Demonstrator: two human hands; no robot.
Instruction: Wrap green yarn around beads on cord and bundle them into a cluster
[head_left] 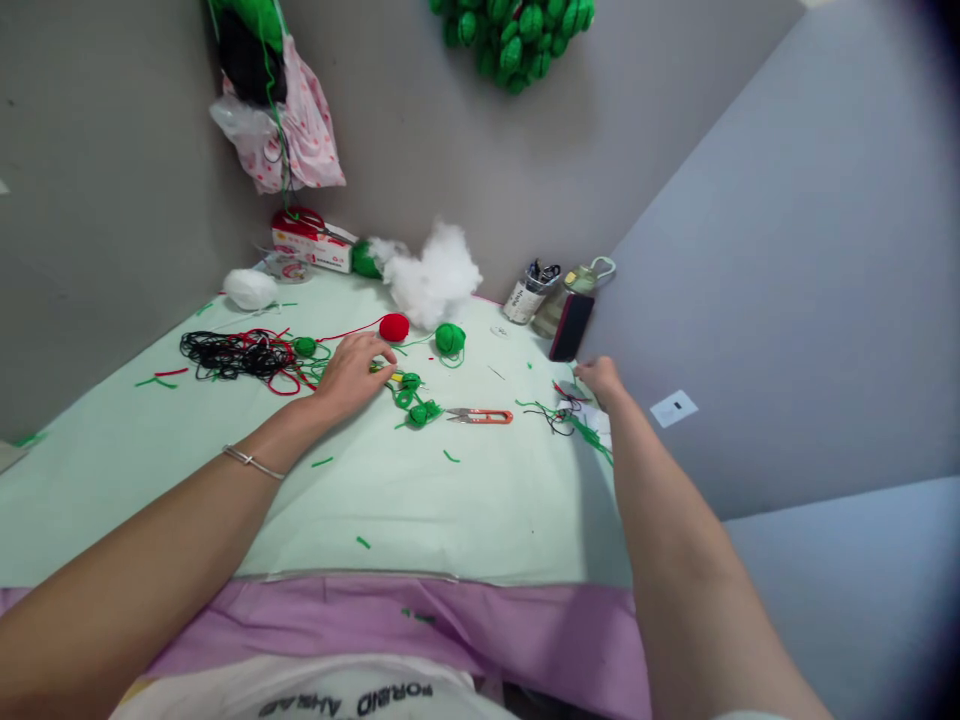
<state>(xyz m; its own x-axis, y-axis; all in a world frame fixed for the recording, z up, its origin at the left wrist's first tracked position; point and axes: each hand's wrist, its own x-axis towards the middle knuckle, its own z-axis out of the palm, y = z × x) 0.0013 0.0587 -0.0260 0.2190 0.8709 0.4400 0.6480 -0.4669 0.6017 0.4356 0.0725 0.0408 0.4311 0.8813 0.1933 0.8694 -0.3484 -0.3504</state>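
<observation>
My left hand point(354, 374) rests on the table at the edge of the tangled yarn, its thumb and forefinger slightly apart. Close to its fingertips are a small yellow item, partly hidden, and a small green crocheted ball point(410, 382). A second green crocheted piece point(420, 414) lies nearer to me, beside orange-handled thread snips point(484, 416). On the right, my right hand point(600, 378) is closed in a pinch, with a bit of green yarn point(576, 370) showing at the fingertips. Below it is a heap of green, black and red yarn scraps point(581, 425).
Behind lie white stuffing point(439, 275), red yarn point(394, 327) and green yarn point(450, 339) balls. A phone point(572, 327) leans against a bottle point(581, 280) beside a cup of tools point(523, 302). Black yarn point(232, 352) and white yarn point(250, 289) lie left. Walls enclose the table.
</observation>
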